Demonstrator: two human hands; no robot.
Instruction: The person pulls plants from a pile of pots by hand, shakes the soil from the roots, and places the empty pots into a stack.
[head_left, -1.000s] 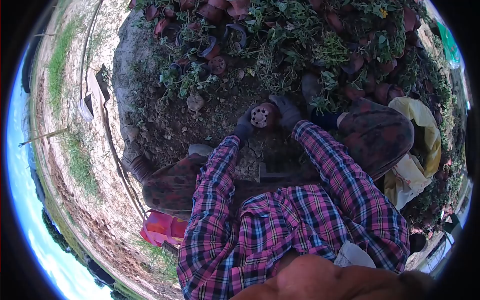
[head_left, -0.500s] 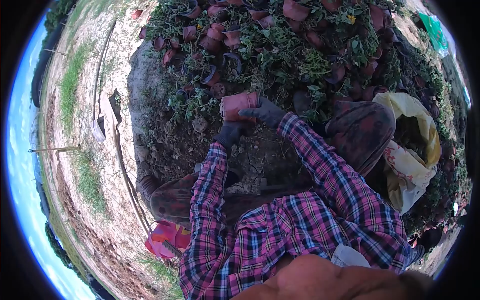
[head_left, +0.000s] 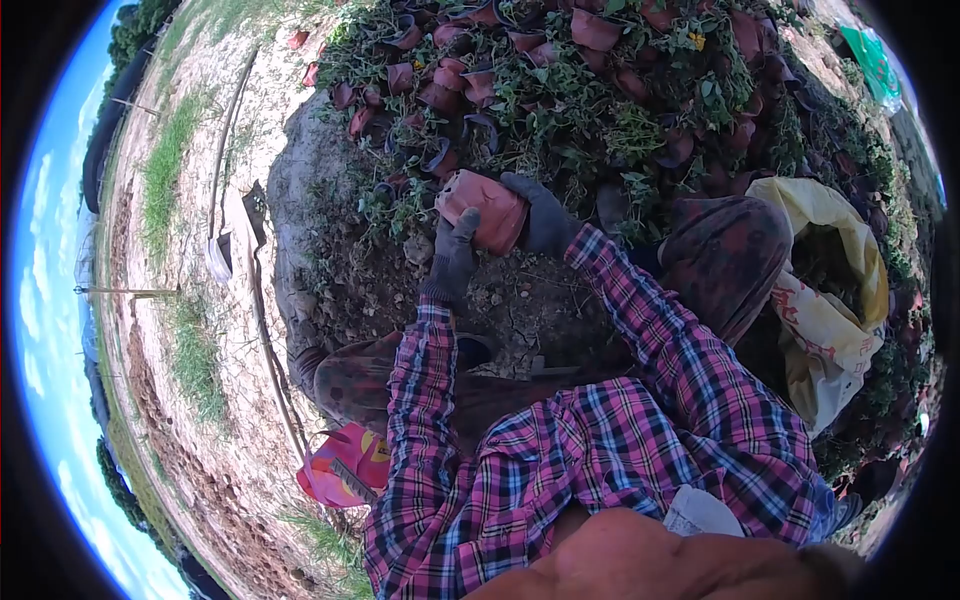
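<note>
Between my two gloved hands is a reddish plastic plant pot (head_left: 485,212), lying on its side above the bare soil. My left hand (head_left: 453,258), in a dark grey glove, grips its lower left side, with the thumb over the wall. At the pot's right end my right hand (head_left: 548,222) is closed around the rim, some of its fingers hidden behind it. What is inside the pot cannot be seen. Just beyond my hands lie many similar pots (head_left: 478,85) among green plants (head_left: 560,110), several of them tipped over.
A whitish-yellow woven sack (head_left: 835,345) stands open beside my right knee (head_left: 735,255). To my left lie a pink bag (head_left: 343,470) and a long dark hose (head_left: 262,325) on pale cracked ground. A green bag (head_left: 872,62) is at the far right.
The pot has turned and tilted, its left end now pointing more upward. My left hand has moved from beneath it to its side, thumb on top; my right hand has shifted to its right end.
</note>
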